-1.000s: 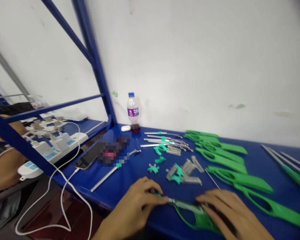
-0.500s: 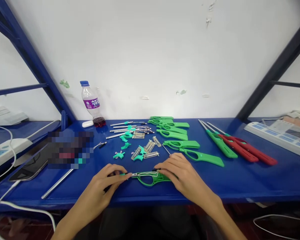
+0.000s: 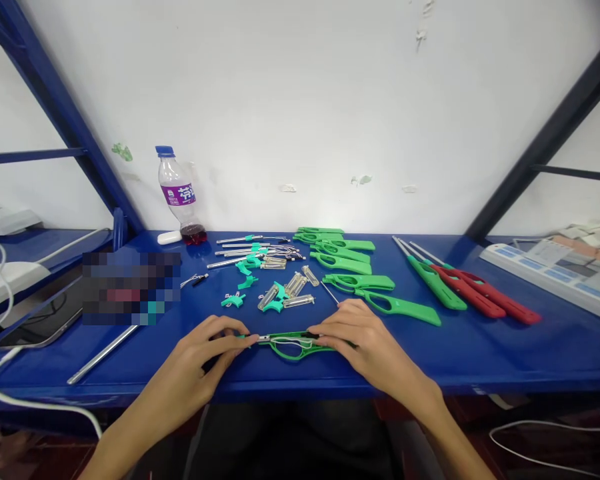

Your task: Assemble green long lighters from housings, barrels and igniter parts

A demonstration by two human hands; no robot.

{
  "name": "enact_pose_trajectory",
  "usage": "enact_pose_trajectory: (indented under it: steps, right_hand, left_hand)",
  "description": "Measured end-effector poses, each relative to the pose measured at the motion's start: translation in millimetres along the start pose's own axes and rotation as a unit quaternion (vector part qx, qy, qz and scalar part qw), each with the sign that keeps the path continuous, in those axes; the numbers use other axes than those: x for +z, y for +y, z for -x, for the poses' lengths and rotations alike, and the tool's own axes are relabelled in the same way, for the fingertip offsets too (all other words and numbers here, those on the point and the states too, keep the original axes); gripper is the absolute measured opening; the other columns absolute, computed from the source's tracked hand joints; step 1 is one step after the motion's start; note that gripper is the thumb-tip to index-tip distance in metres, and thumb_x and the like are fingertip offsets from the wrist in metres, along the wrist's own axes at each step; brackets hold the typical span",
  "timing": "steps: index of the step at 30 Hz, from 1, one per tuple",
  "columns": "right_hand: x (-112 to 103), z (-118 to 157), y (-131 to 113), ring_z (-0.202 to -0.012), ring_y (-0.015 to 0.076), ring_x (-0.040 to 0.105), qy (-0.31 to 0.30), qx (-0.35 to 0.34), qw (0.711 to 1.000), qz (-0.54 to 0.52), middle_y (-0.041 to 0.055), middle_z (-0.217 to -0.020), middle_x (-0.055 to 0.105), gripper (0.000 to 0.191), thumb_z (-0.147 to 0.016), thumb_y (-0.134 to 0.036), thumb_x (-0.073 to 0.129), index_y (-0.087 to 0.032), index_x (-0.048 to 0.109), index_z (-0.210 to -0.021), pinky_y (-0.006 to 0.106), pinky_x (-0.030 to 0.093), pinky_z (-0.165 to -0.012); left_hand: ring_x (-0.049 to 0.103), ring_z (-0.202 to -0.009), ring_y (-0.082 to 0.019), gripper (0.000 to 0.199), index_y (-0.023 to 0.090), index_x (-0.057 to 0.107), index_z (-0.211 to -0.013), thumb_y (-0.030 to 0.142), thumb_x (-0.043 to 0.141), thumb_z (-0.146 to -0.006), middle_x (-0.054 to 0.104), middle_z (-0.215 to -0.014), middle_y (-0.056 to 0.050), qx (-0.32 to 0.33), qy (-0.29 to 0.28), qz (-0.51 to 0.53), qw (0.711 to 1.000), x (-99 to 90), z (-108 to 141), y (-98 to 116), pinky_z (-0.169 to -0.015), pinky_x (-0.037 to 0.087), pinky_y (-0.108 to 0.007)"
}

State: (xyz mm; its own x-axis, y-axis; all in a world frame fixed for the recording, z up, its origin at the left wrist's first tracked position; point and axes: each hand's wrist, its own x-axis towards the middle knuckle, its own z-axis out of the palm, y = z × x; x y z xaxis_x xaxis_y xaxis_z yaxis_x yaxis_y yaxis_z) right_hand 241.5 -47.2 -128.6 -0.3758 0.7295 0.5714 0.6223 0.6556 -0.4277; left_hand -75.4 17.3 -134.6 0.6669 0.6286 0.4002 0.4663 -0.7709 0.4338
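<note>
Presumably to prevent slipping, pinching the metal rod (image 3: 264, 338) with left hand (image 3: 207, 350) and gripping the green shell (image 3: 316, 349) with right hand (image 3: 363, 337), near the blue table's (image 3: 405, 360) front edge (white wires (image 3: 304, 343) looped between).

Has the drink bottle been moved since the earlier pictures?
No. The drink bottle stands in the same spot beside the white case, just right of the blue post; only the view shifted.
</note>
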Motion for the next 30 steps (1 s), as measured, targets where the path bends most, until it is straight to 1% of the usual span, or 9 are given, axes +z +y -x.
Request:
enact_pose_trajectory:
  steps: [4, 7, 9, 12, 16, 18, 22, 26, 30]
  right_hand:
    - [-1.4, -1.1, -2.2, -0.089, 0.0207, 0.069, 0.002, -0.022, 0.999, 0.025, 0.0018, -0.103, 0.078, 0.035, -0.119, -0.04, 0.048, -0.021, 0.077, -0.111, 0.041, 0.041, -0.093]
    - [-2.4, -1.9, -4.5, -0.086, 0.0206, 0.068, 0.011, -0.019, 0.999, 0.034, 0.0019, -0.096, 0.077, 0.042, -0.118, -0.046, 0.048, -0.021, 0.077, -0.101, 0.04, 0.041, -0.089]
    - [-2.8, -1.7, -5.5, -0.087, 0.021, 0.066, 0.008, -0.015, 0.999, 0.041, 0.0025, -0.095, 0.076, 0.044, -0.117, -0.049, 0.048, -0.021, 0.077, -0.1, 0.038, 0.041, -0.087]
    - [-3.2, -0.5, -5.8, -0.089, 0.0216, 0.063, 0.0, -0.006, 0.998, 0.055, 0.0031, -0.097, 0.074, 0.042, -0.116, -0.05, 0.049, -0.022, 0.079, -0.105, 0.038, 0.04, -0.087]
    - [-3.7, 0.4, -6.7, -0.089, 0.0215, 0.06, -0.021, -0.009, 0.997, 0.077, 0.003, -0.096, 0.072, 0.03, -0.116, -0.039, 0.055, -0.022, 0.078, -0.107, 0.038, 0.039, -0.088]
    - [-3.5, 0.4, -8.2, -0.089, 0.0219, 0.06, -0.027, -0.013, 0.996, 0.088, 0.0032, -0.095, 0.071, 0.026, -0.115, -0.035, 0.057, -0.021, 0.078, -0.108, 0.039, 0.039, -0.088]
    - [-1.9, 1.0, -10.2, -0.09, 0.0233, 0.058, -0.028, -0.013, 0.996, 0.087, 0.0043, -0.094, 0.068, 0.031, -0.116, -0.037, 0.052, -0.02, 0.076, -0.109, 0.04, 0.04, -0.087]
    - [0.3, 1.6, -8.6, -0.091, 0.0235, 0.057, -0.037, -0.004, 0.996, 0.083, 0.0037, -0.095, 0.067, 0.029, -0.116, -0.036, 0.053, -0.02, 0.075, -0.107, 0.041, 0.041, -0.087]
    - [2.6, 1.8, -7.3, -0.089, 0.0229, 0.058, -0.035, 0.003, 0.997, 0.073, 0.0031, -0.094, 0.068, 0.032, -0.116, -0.038, 0.052, -0.019, 0.073, -0.1, 0.041, 0.041, -0.086]
  left_hand:
    - [0.064, -0.11, -0.019, 0.029, 0.035, 0.072, -0.128, 0.029, 0.05, -0.11, 0.068, -0.124, -0.002, 0.011, 0.006, -0.022, 1.0, 1.0, 2.1, -1.1, -0.095, 0.054, -0.031]
    - [0.064, -0.111, -0.019, 0.032, 0.037, 0.068, -0.136, 0.027, 0.051, -0.11, 0.067, -0.125, -0.001, 0.021, 0.007, -0.042, 0.999, 1.9, 4.2, -3.2, -0.097, 0.052, -0.031]
    - [0.064, -0.112, -0.018, 0.034, 0.038, 0.066, -0.138, 0.026, 0.051, -0.11, 0.066, -0.126, 0.0, 0.023, 0.004, -0.051, 0.998, 2.4, 5.1, -4.3, -0.101, 0.05, -0.032]
    - [0.065, -0.112, -0.017, 0.035, 0.039, 0.064, -0.139, 0.025, 0.051, -0.11, 0.065, -0.127, 0.001, 0.031, 0.002, -0.054, 0.998, 3.0, 5.3, -4.6, -0.103, 0.049, -0.033]
    - [0.064, -0.112, -0.017, 0.034, 0.038, 0.065, -0.137, 0.025, 0.049, -0.11, 0.065, -0.127, 0.001, 0.025, 0.004, -0.055, 0.998, 4.4, 4.9, -3.3, -0.099, 0.05, -0.031]
    - [0.065, -0.111, -0.017, 0.033, 0.038, 0.066, -0.136, 0.025, 0.049, -0.11, 0.066, -0.127, 0.001, 0.02, 0.009, -0.057, 0.998, 5.2, 5.1, -2.5, -0.1, 0.05, -0.031]
    - [0.066, -0.111, -0.016, 0.032, 0.037, 0.067, -0.134, 0.025, 0.049, -0.11, 0.067, -0.125, 0.001, 0.02, 0.016, -0.058, 0.998, 5.6, 5.0, -0.7, -0.11, 0.047, -0.034]
    - [0.067, -0.111, -0.016, 0.031, 0.037, 0.068, -0.133, 0.027, 0.05, -0.11, 0.068, -0.122, 0.001, 0.018, 0.017, -0.067, 0.997, 4.8, 4.3, 0.2, -0.112, 0.047, -0.035]
    - [0.067, -0.112, -0.017, 0.03, 0.037, 0.068, -0.132, 0.028, 0.049, -0.11, 0.068, -0.123, 0.0, 0.015, 0.01, -0.077, 0.997, 5.0, 5.1, -1.0, -0.113, 0.048, -0.036]
